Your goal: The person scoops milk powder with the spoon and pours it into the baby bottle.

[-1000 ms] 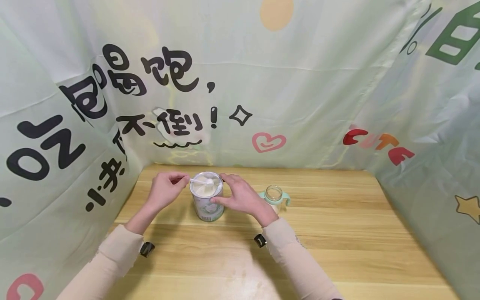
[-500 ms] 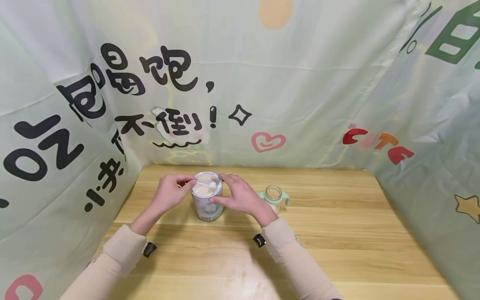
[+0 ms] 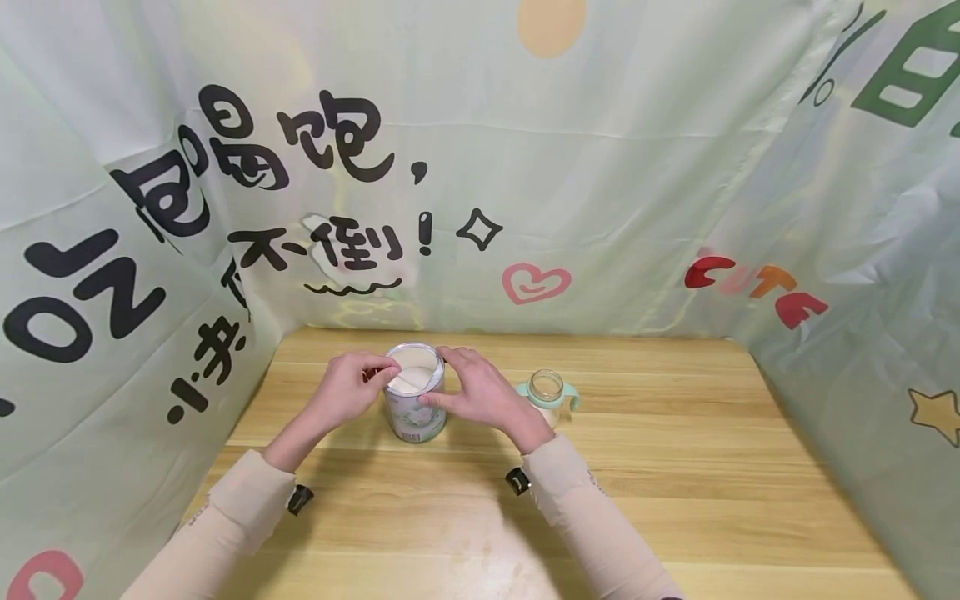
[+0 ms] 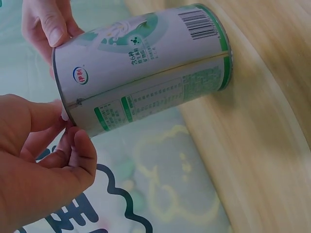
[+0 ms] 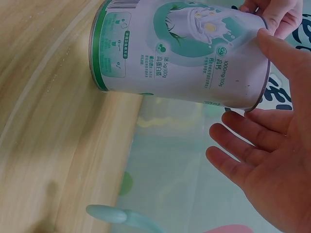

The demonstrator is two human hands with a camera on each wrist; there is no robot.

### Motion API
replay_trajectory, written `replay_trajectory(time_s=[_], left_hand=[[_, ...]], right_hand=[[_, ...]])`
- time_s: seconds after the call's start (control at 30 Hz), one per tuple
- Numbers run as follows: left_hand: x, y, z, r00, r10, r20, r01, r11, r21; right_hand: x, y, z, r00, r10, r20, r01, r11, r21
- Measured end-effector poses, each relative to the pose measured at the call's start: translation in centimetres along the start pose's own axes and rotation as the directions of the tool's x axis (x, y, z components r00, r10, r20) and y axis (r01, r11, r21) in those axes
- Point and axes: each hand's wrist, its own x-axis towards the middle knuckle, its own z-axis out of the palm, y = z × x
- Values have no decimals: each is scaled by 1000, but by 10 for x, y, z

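Observation:
A milk powder can [image 3: 417,418], white and green with a metal rim, stands on the wooden table, pale powder [image 3: 415,358] showing in its open top. At the can's left edge my left hand [image 3: 348,388] pinches the handle of a white scoop [image 4: 64,114], whose bowl is down in the powder. My right hand [image 3: 483,390] steadies the can from the right, thumb on the near side and index finger at the rim. In the right wrist view its other fingers [image 5: 238,170] spread beside the can.
A clear baby bottle [image 3: 546,390] with a mint-green collar and handles stands right of the can, behind my right wrist. Printed cloth [image 3: 637,208] walls in the back and sides of the table [image 3: 675,467].
My left hand has moved right, close over the can's rim, and the scoop has sunk lower into the powder. My right hand stays on the can; the bottle has not moved.

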Motion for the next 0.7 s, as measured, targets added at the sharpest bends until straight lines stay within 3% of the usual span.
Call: replay_trajectory(time_s=[0.27, 0.7], left_hand=[[-1, 1, -2, 999, 48, -1, -48, 998, 27], [1, -2, -8, 998, 48, -33, -47, 999, 23]], right_hand=[[0, 0, 1, 1000, -2, 1, 2, 1000, -1], [0, -1, 0, 1000, 4, 5, -4, 1000, 8]])
